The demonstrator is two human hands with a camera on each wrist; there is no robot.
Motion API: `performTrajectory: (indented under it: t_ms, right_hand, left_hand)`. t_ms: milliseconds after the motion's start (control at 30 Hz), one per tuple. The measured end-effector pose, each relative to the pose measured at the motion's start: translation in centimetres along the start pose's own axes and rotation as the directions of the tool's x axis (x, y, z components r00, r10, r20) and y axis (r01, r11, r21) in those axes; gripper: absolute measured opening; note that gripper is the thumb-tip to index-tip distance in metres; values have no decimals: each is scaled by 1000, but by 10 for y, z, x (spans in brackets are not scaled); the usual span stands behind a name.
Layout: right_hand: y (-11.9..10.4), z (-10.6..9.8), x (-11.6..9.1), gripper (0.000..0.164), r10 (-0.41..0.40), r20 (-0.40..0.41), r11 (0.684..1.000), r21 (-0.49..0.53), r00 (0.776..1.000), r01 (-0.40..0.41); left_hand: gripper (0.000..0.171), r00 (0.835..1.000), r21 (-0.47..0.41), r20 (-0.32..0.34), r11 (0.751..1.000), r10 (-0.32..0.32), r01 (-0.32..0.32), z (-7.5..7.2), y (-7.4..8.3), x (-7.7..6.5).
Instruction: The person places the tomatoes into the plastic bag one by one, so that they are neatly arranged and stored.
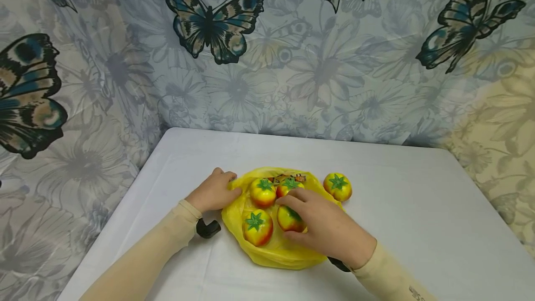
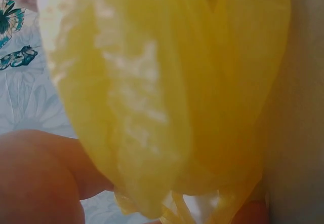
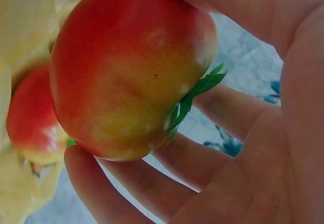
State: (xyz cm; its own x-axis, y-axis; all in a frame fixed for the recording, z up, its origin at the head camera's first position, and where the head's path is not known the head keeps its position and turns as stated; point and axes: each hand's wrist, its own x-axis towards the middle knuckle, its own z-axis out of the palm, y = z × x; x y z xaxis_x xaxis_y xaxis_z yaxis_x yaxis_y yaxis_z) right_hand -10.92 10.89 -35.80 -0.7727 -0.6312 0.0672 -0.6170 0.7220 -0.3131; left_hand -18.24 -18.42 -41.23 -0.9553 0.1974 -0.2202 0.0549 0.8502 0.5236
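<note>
A yellow plastic bag (image 1: 288, 261) lies spread with its mouth upward, several yellow-and-red tomatoes with green leaf tops inside. My left hand (image 1: 215, 192) holds the bag's left rim, thumb toward me; the yellow film fills much of the left wrist view, with part of that hand (image 2: 40, 178) at lower left. Over the bag's right half, my right hand (image 1: 323, 222) grips a tomato (image 1: 290, 219) between thumb and fingers. Up close in the right wrist view, this tomato (image 3: 131, 72) is red to yellow, its leaf top facing the palm.
Inside the bag are a front-left tomato (image 1: 257, 228), a back-left tomato (image 1: 262, 193) and another tomato (image 1: 288, 187) partly behind my right hand. One tomato (image 1: 337, 187) rests outside, by the bag's back right. The white table (image 1: 418, 208) meets a butterfly-patterned cloth backdrop (image 1: 284, 82).
</note>
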Motion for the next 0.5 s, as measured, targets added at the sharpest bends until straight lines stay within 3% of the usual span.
performTrajectory:
  t_ms: [500]
  right_hand:
    - [-8, 18, -2, 51, -5, 134, 1000, 2, 991, 5]
  left_hand:
    - [59, 1000, 0, 5, 1000, 3, -3, 0, 1, 1]
